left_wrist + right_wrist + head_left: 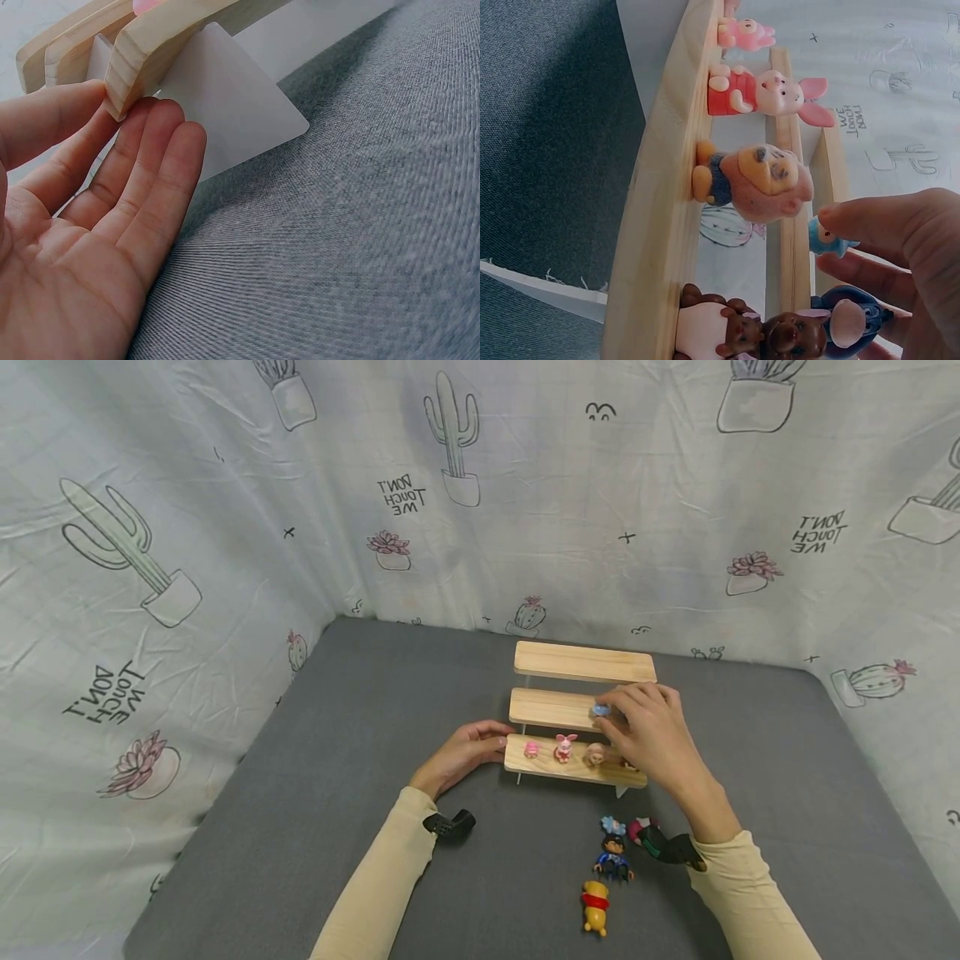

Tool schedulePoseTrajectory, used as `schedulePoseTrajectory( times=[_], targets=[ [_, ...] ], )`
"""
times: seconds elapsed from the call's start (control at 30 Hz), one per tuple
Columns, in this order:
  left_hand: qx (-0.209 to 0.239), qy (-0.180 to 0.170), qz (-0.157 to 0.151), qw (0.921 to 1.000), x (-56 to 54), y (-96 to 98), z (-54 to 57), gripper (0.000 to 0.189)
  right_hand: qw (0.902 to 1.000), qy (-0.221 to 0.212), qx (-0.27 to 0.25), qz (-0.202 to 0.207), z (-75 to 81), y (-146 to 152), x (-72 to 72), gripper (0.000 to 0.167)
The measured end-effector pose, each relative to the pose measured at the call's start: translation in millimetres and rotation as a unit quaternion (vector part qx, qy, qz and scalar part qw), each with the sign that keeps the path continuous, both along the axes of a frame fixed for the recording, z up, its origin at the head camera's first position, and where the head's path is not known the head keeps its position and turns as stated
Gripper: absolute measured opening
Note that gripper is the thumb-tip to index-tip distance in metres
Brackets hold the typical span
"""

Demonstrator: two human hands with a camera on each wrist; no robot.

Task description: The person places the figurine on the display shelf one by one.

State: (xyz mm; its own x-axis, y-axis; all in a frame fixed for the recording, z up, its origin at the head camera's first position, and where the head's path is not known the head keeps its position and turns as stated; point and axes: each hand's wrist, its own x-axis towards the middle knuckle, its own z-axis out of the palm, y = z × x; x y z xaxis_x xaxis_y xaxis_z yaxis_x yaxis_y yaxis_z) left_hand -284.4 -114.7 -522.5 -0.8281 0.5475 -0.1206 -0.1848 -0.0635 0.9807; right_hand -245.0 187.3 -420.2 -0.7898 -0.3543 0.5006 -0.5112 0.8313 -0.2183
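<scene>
A three-tier wooden display stand (585, 661) stands on the table, with its left end of the lowest board (135, 60) pinched between the thumb and fingers of my left hand (468, 752). My right hand (648, 727) pinches a small light-blue figurine (825, 236) at the right part of the middle board (551, 707). Close by my right fingers is a dark-blue donkey figurine (851, 319). Along the lowest board sit a small pink figurine (531, 749), a pink piglet (564, 749), a lion (765, 180) and a brown kangaroo with a little one (712, 330).
In front of the stand, on the grey table (337, 777), lie a yellow bear figurine (596, 906), a dark-haired toy figure in blue (613, 858) and a light-blue piece (612, 825). A magenta item (636, 829) is partly behind the right wrist camera. A cactus-printed cloth (525, 527) hangs behind.
</scene>
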Motion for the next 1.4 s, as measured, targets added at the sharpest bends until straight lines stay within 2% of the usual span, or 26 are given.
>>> schedulePoseTrajectory(
  times=[0.5,0.93,1.4],
  targets=[
    [-0.006,-0.002,0.003,1.0000,-1.5,0.0,-1.2,0.035,1.0000,-0.004,0.001,0.001,1.8,0.1,0.2,0.031],
    [-0.008,-0.003,0.007,0.9999,-2.1,0.5,-0.4,0.035,1.0000,-0.008,-0.003,-0.001,2.9,0.2,-2.8,0.024],
    [-0.012,-0.004,0.007,0.9999,-2.5,1.6,-1.8,0.035,0.9999,-0.008,-0.007,0.001,2.4,1.5,-2.5,0.028]
  ],
)
